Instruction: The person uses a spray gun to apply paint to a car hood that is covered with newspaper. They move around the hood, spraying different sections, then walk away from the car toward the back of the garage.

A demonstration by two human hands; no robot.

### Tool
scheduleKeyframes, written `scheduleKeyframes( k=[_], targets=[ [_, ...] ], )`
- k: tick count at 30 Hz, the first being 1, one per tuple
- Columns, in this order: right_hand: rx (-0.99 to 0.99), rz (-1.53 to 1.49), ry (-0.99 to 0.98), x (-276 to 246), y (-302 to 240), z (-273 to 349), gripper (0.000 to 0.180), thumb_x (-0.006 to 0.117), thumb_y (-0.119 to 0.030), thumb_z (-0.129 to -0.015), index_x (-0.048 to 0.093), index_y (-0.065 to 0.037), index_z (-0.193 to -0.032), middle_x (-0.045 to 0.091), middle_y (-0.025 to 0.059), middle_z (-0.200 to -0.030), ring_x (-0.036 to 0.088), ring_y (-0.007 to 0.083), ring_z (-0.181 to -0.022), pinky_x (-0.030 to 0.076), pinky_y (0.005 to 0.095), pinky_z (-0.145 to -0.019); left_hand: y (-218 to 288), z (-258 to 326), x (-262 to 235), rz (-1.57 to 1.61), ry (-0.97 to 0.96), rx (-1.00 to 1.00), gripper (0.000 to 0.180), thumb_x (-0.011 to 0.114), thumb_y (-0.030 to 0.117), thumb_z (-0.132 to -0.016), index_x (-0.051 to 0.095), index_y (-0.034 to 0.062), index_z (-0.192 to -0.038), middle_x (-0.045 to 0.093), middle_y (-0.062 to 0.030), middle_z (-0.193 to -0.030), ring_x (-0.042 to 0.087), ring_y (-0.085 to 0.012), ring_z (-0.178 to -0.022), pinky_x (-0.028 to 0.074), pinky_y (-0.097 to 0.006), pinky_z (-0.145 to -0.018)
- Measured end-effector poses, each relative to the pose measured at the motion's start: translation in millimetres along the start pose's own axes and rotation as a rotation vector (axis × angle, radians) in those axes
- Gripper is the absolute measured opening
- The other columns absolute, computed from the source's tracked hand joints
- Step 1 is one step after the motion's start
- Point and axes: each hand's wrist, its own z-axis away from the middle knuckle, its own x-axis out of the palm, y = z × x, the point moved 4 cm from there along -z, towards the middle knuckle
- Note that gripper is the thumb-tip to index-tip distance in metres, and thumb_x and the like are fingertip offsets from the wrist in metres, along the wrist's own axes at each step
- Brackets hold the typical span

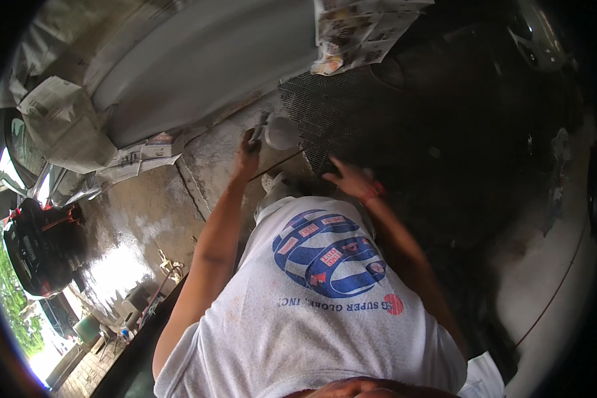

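My left hand is closed around the handle of a spray gun with a pale round cup on it. The gun is held out in front of me, apart from the large grey car panel beyond it. My right hand hangs in front of my waist, a red band at its wrist. Its fingers are apart and I see nothing in them. A thin dark line runs between the two hands; whether it is a hose or a floor mark I cannot tell.
Masking newspaper covers the panel's edges at the left and top. A dark floor grating lies below the panel. A black vehicle stands at the left by the bright opening. Another car's pale body shows at the far right.
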Motion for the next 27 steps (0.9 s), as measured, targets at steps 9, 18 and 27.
scheduleKeyframes(
  k=[9, 18, 27],
  targets=[
    [0.897, -0.015, 0.184, -23.9, 425.8, 276.4, 0.063, 0.055, -0.049, -0.105, 0.052, -0.004, -0.150, 0.057, 0.0274, -0.147, 0.054, 0.0407, -0.138, 0.044, 0.0461, -0.114, -22.0, 89.0, 89.0, -0.157, 0.259, -0.391, 0.051, 0.058, 0.027, -0.101, 0.047, 0.0209, -0.151, 0.069, -0.0233, -0.116, 0.068, -0.0404, -0.107, 0.052, -0.048, -0.092],
    [0.981, 0.015, 0.135, -150.0, 498.1, 348.4, 0.063, 0.055, -0.049, -0.105, 0.053, -0.004, -0.149, 0.059, 0.0260, -0.145, 0.056, 0.0382, -0.137, 0.045, 0.0446, -0.114, 6.4, 82.2, 217.5, -0.243, 0.265, -0.530, 0.055, 0.059, 0.037, -0.098, 0.048, 0.0247, -0.150, 0.070, -0.0249, -0.120, 0.068, -0.0442, -0.113, 0.052, -0.053, -0.093],
    [0.287, -0.134, 0.209, -346.6, 413.9, 105.0, 0.070, 0.061, -0.047, -0.104, 0.047, 0.000, -0.153, 0.064, 0.0260, -0.139, 0.063, 0.0388, -0.128, 0.050, 0.0437, -0.107, 133.5, 60.7, 350.9, -0.073, 0.197, -0.599, 0.052, 0.062, 0.031, -0.097, 0.052, 0.0208, -0.147, 0.066, -0.0203, -0.135, 0.061, -0.0422, -0.127, 0.049, -0.048, -0.103]
  ],
)
